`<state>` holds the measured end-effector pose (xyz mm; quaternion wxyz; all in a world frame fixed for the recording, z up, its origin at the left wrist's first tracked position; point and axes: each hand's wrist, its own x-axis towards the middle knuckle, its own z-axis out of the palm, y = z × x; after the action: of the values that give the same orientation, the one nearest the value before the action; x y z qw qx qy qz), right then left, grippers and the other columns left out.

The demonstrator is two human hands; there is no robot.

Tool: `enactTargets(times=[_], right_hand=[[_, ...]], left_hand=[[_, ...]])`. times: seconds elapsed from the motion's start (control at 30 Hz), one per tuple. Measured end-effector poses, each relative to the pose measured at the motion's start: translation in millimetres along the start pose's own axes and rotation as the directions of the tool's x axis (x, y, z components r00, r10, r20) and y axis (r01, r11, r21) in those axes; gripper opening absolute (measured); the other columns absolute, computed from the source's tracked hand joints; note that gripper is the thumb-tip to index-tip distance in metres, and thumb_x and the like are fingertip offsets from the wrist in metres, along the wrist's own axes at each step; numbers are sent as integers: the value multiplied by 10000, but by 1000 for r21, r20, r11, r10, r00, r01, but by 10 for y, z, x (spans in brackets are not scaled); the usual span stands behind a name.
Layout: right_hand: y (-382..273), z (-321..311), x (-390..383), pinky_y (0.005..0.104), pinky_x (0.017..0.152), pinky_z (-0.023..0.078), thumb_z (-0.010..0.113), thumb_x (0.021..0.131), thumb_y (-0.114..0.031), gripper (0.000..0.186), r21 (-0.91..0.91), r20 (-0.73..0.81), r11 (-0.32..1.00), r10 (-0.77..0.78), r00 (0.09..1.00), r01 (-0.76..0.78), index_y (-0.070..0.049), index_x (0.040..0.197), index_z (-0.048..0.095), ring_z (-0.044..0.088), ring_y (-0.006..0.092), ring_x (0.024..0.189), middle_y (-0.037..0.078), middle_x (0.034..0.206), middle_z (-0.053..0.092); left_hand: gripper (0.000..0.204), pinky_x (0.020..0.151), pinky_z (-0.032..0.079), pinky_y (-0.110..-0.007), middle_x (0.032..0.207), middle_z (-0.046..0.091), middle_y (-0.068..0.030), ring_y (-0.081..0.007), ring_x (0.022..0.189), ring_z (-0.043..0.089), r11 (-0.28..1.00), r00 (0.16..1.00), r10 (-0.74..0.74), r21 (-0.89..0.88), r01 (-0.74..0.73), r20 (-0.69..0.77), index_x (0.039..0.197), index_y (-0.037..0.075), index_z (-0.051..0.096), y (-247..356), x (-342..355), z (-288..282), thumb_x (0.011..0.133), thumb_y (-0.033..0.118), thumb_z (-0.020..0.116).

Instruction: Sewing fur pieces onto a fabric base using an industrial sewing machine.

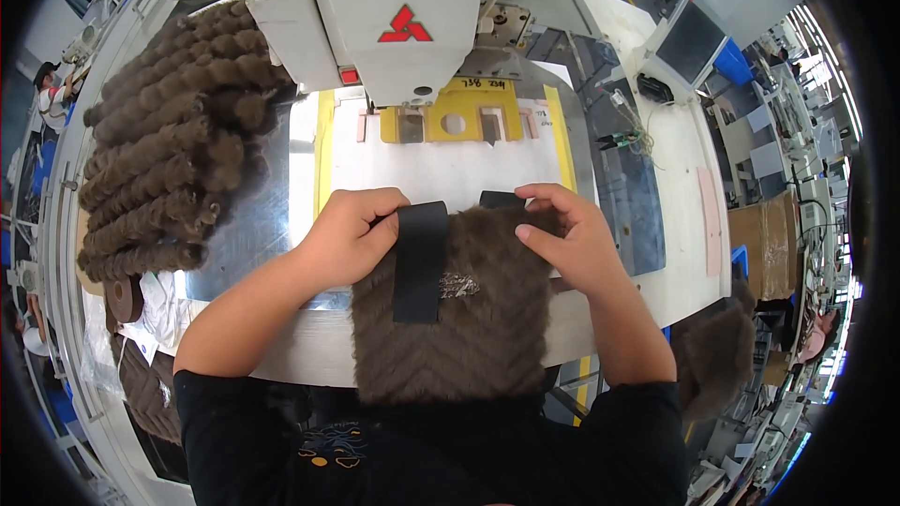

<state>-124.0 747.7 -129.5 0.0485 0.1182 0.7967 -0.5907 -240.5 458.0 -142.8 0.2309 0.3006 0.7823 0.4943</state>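
Observation:
A brown fur piece (497,337) with a chevron pile hangs over the near edge of the worktable, close to my body. Over its upper left part lies a wide black strap (419,267), its lower end free. My left hand (352,234) pinches this strap at the fur's top left edge. A second, shorter black strap (503,198) shows at the top right edge. There my right hand (574,239) grips the fur's corner, thumb on the front and index finger near that strap; its other fingers are hidden. A silvery patch (458,287) marks the fur's middle.
A white sewing machine head (398,23) stands ahead, over a yellow template (455,117) on a white sheet (459,165). Rolled brown fur pieces (159,145) are piled at left. A monitor (689,45) and thread snips (614,141) are at right; more fur (712,361) hangs lower right.

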Motion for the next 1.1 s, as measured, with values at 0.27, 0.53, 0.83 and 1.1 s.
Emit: enactTargets(times=[0.27, 0.53, 0.83, 1.1], right_hand=[[-140, -53, 160, 230, 778, 466, 715, 930, -105, 443, 164, 216, 985, 14, 976, -51, -102, 1372, 678, 542, 54, 843, -7, 973, 656], [130, -195, 512, 232, 755, 468, 723, 943, -121, 444, 55, -98, 991, -115, 989, 121, -73, 1381, 670, 551, 49, 814, -4, 955, 670], [169, -316, 562, 224, 827, 449, 699, 960, -119, 413, -145, -273, 989, -45, 961, 5, -45, 1366, 679, 564, 64, 899, 0, 993, 667], [294, -460, 1127, 261, 850, 466, 661, 968, -137, 429, -306, -301, 952, -119, 946, 22, -27, 1383, 656, 579, 102, 921, 31, 1017, 690]], left_hand=[[141, 651, 488, -280, 734, 653, -59, -86, 684, 544, 995, 995, 64, -71, -69, -81, 999, -29, 688, -68, 87, 2, 986, 89, 611], [180, 640, 502, -331, 694, 646, -68, -168, 643, 628, 975, 977, -191, -138, 176, -98, 922, -25, 670, -271, 418, -133, 980, 133, 606], [299, 708, 552, -430, 745, 702, -230, -341, 702, 713, 867, 809, -312, 200, 457, -498, 886, -54, 746, -262, 441, -492, 888, 227, 643], [331, 781, 561, -448, 877, 743, -227, -382, 875, 737, 805, 817, -311, 323, 498, -486, 1014, -21, 745, -245, 872, -621, 953, 296, 672]])
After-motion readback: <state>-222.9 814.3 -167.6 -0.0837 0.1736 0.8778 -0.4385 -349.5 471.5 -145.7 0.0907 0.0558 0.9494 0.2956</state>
